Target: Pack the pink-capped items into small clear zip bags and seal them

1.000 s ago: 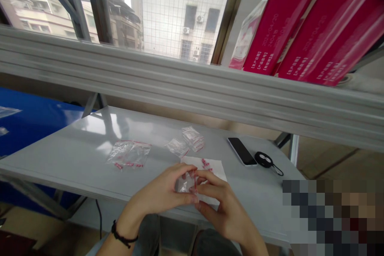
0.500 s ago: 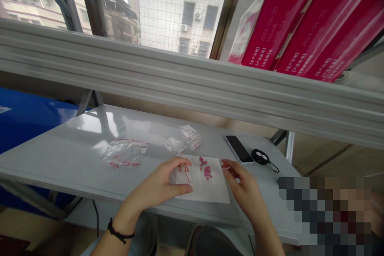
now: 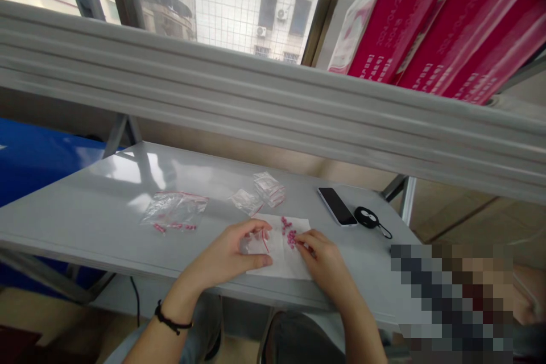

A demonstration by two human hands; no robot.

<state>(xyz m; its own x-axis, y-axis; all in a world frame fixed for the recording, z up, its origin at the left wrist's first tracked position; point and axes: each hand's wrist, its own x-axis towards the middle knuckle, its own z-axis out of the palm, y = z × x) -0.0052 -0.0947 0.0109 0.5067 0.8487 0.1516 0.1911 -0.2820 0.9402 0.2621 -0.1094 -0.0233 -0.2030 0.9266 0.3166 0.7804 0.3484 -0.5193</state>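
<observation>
On the left half of a white paper sheet (image 3: 277, 264), my left hand (image 3: 234, 250) curls its thumb and fingers around a small clear zip bag (image 3: 256, 243) with a red strip at its mouth. Several small pink beads (image 3: 291, 238) lie loose on the right half of the sheet. At the right edge of that pile, my right hand (image 3: 319, 250) has its fingertips pinched together among the beads. Whatever sits between those fingertips is hidden.
A larger clear bag (image 3: 174, 210) with pink pieces lies at the left. Small zip bags (image 3: 268, 187) are stacked behind the paper. A phone (image 3: 336, 206) and a black round item with a loop (image 3: 367, 217) lie right. A shelf beam (image 3: 256, 102) crosses above the table.
My right hand has moved left from the paper's right edge to the beads, and its fingers have closed together. My left hand stays around the small bag. The view has tilted slightly.
</observation>
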